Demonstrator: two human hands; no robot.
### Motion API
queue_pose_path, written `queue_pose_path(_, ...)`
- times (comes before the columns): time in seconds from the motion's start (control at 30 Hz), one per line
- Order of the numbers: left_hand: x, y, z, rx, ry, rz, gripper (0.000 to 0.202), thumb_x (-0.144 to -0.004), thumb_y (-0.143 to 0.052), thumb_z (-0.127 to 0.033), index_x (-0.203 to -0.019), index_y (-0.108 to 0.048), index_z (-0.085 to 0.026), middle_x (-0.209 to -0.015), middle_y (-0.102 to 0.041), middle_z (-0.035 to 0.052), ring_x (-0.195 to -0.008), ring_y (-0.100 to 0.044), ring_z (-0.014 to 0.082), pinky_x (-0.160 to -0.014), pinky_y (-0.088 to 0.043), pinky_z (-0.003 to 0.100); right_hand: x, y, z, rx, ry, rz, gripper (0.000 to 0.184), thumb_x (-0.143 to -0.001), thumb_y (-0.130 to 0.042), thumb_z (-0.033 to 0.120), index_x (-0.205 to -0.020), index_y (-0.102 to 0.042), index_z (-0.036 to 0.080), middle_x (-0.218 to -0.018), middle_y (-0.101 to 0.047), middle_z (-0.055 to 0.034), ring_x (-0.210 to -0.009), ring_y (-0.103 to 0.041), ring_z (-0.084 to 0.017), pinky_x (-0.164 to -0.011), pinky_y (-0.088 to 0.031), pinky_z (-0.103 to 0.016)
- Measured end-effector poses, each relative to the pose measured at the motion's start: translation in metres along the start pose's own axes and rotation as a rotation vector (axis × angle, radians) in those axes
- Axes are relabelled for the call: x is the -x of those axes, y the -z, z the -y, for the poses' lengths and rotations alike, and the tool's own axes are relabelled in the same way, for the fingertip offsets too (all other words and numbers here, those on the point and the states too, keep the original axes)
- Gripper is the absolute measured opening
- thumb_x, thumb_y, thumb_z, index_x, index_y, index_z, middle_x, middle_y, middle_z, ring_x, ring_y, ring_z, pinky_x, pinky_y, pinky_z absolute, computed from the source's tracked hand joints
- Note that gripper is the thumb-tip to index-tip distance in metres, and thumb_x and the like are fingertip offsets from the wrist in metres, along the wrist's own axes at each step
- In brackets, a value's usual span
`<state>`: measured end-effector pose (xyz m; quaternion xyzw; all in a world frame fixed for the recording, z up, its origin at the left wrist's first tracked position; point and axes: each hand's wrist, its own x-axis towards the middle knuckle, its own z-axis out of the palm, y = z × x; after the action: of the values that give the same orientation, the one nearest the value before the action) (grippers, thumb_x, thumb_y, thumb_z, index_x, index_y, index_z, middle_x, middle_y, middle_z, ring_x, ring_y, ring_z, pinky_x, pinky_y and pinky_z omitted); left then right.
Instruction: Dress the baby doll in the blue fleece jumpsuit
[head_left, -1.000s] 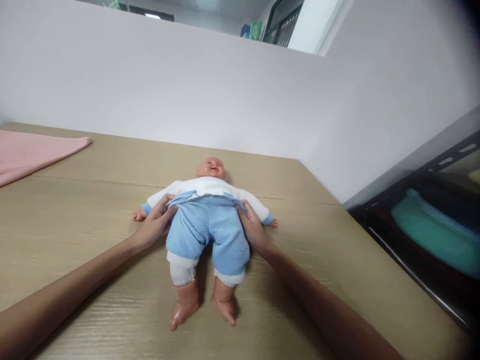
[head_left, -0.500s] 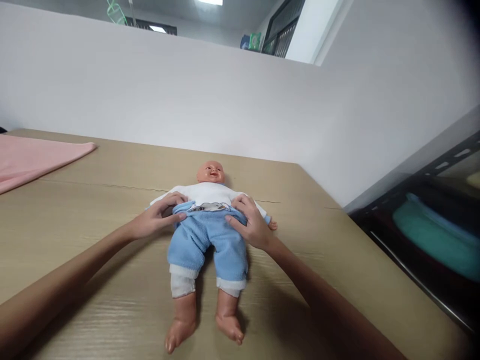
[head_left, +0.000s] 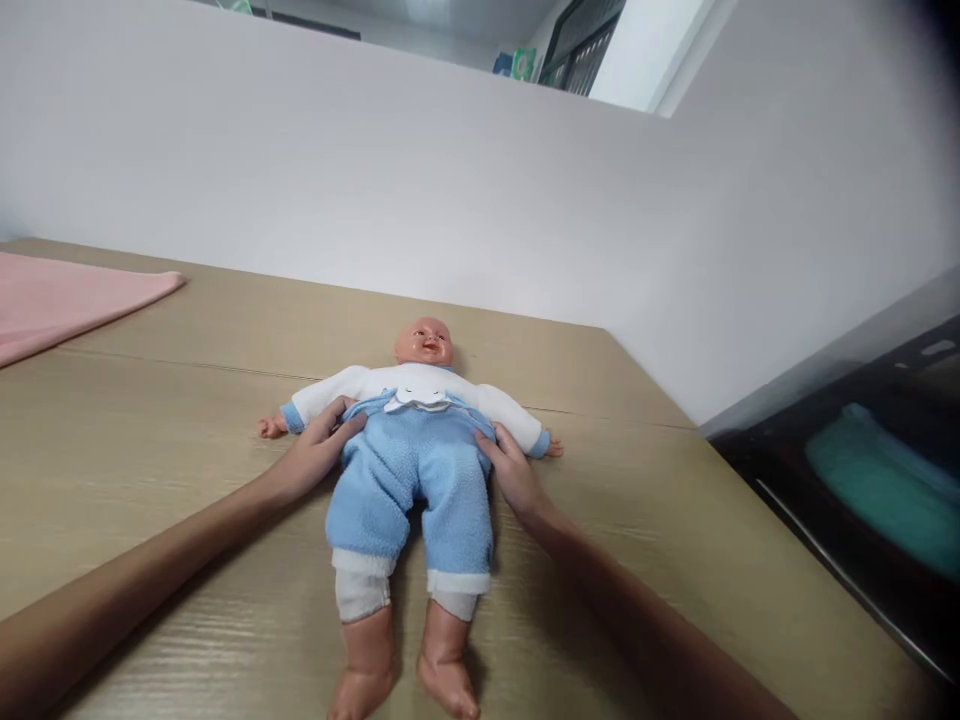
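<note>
Plastic baby doll [head_left: 417, 440]: lies face up on the pale wood-grain desk [head_left: 187, 440], head toward the white wall [head_left: 360, 170], bare feet toward the person, sleeved arms spread sideways.
Fleecy light-blue trousers with white cuffs [head_left: 416, 475]: sit on the doll's hips and legs, waistband just below the long-sleeved white top [head_left: 420, 378].
Left hand [head_left: 326, 440]: its grip is narrow, thumb and fingers holding the waistband at one side.
Right hand [head_left: 512, 465]: its grip is likewise narrow, holding the waistband's opposite side.
Waist front: a white patch with small dark marks [head_left: 417, 400] shows between the hands.
Far left: folded pink cloth [head_left: 75, 300] lies flat, well apart from the doll.
</note>
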<state>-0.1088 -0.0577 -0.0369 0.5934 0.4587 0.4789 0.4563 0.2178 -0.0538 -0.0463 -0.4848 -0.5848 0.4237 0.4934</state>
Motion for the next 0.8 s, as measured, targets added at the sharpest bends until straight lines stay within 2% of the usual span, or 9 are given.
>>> queue_pose_path(0.07,-0.003,-0.005,0.002,0.059,-0.015,-0.034,0.044,-0.1,-0.077,-0.07,-0.105,-0.074,-0.026,-0.103,-0.07,0.0034,-0.102,-0.062,0.0287,-0.098,-0.049,0.037,-0.001,-0.001,-0.005,-0.126,-0.075,-0.016,0.048,-0.09,-0.081,0.068,-0.117,-0.075,0.029,-0.126,-0.081,-0.0137,-0.134,-0.07,-0.039,-0.121,-0.055,-0.053)
queue_pose_path(0.17,-0.013,-0.012,0.004,0.232,0.03,-0.044,0.05,-0.097,-0.081,-0.072,-0.112,-0.074,-0.025,-0.109,-0.076,0.0041,-0.101,-0.067,0.027,-0.095,-0.052,0.037,-0.009,-0.005,-0.003,-0.201,-0.116,0.027,0.053,-0.091,-0.078,0.071,-0.121,-0.075,0.027,-0.125,-0.082,-0.0135,-0.131,-0.073,-0.038,-0.118,-0.058,-0.052)
queue_pose_path(0.27,-0.018,-0.016,0.004,0.405,0.139,-0.016,0.051,-0.091,-0.09,-0.067,-0.113,-0.074,-0.024,-0.107,-0.079,0.0051,-0.098,-0.072,0.0274,-0.09,-0.056,0.037,-0.016,-0.008,0.004,-0.289,-0.134,0.077,0.048,-0.087,-0.082,0.069,-0.112,-0.077,0.028,-0.12,-0.083,-0.0115,-0.124,-0.076,-0.037,-0.115,-0.06,-0.05)
queue_pose_path(0.33,-0.017,-0.015,0.003,0.467,0.19,0.001,0.051,-0.087,-0.094,-0.063,-0.112,-0.076,-0.023,-0.11,-0.081,0.0077,-0.107,-0.075,0.0318,-0.094,-0.059,0.04,-0.017,-0.009,0.008,-0.324,-0.128,0.076,0.046,-0.08,-0.086,0.068,-0.106,-0.078,0.03,-0.115,-0.083,-0.0105,-0.123,-0.076,-0.038,-0.115,-0.06,-0.051)
queue_pose_path(0.47,-0.013,-0.011,0.001,0.537,0.207,0.008,0.043,-0.086,-0.096,-0.059,-0.105,-0.078,-0.025,-0.117,-0.084,0.0083,-0.123,-0.075,0.0389,-0.103,-0.061,0.046,-0.016,-0.006,0.011,-0.31,-0.114,0.034,0.041,-0.073,-0.09,0.063,-0.097,-0.077,0.033,-0.107,-0.083,-0.0101,-0.122,-0.076,-0.041,-0.114,-0.061,-0.055)
queue_pose_path(0.57,-0.012,-0.009,0.001,0.563,0.226,0.023,0.044,-0.089,-0.092,-0.062,-0.108,-0.078,-0.025,-0.12,-0.085,0.0091,-0.127,-0.075,0.041,-0.106,-0.062,0.05,-0.017,0.0,0.014,-0.264,-0.105,0.048,0.035,-0.076,-0.086,0.059,-0.093,-0.074,0.032,-0.105,-0.082,-0.0093,-0.119,-0.075,-0.04,-0.114,-0.059,-0.053)
queue_pose_path(0.63,-0.013,-0.008,-0.001,0.574,0.259,0.047,0.051,-0.087,-0.092,-0.066,-0.114,-0.08,-0.023,-0.122,-0.085,0.0107,-0.128,-0.075,0.0431,-0.106,-0.062,0.052,-0.021,0.006,0.018,-0.202,-0.09,0.078,0.032,-0.08,-0.081,0.058,-0.094,-0.073,0.03,-0.104,-0.081,-0.0085,-0.117,-0.074,-0.038,-0.113,-0.058,-0.051)
queue_pose_path(0.73,-0.014,-0.009,-0.006,0.593,0.279,0.063,0.056,-0.082,-0.095,-0.069,-0.112,-0.081,-0.023,-0.12,-0.086,0.0104,-0.126,-0.075,0.0439,-0.106,-0.062,0.051,-0.03,0.009,0.026,-0.135,-0.084,0.107,0.032,-0.083,-0.081,0.052,-0.1,-0.069,0.027,-0.101,-0.076,-0.0047,-0.111,-0.072,-0.034,-0.106,-0.058,-0.047)
queue_pose_path(0.8,-0.015,-0.011,-0.007,0.612,0.259,0.073,0.054,-0.082,-0.094,-0.07,-0.108,-0.081,-0.024,-0.116,-0.086,0.0094,-0.124,-0.075,0.0425,-0.107,-0.061,0.05,-0.035,0.004,0.032,-0.089,-0.023,0.057,0.032,-0.084,-0.079,0.048,-0.105,-0.066,0.027,-0.103,-0.073,-0.0033,-0.108,-0.069,-0.03,-0.103,-0.057,-0.043)
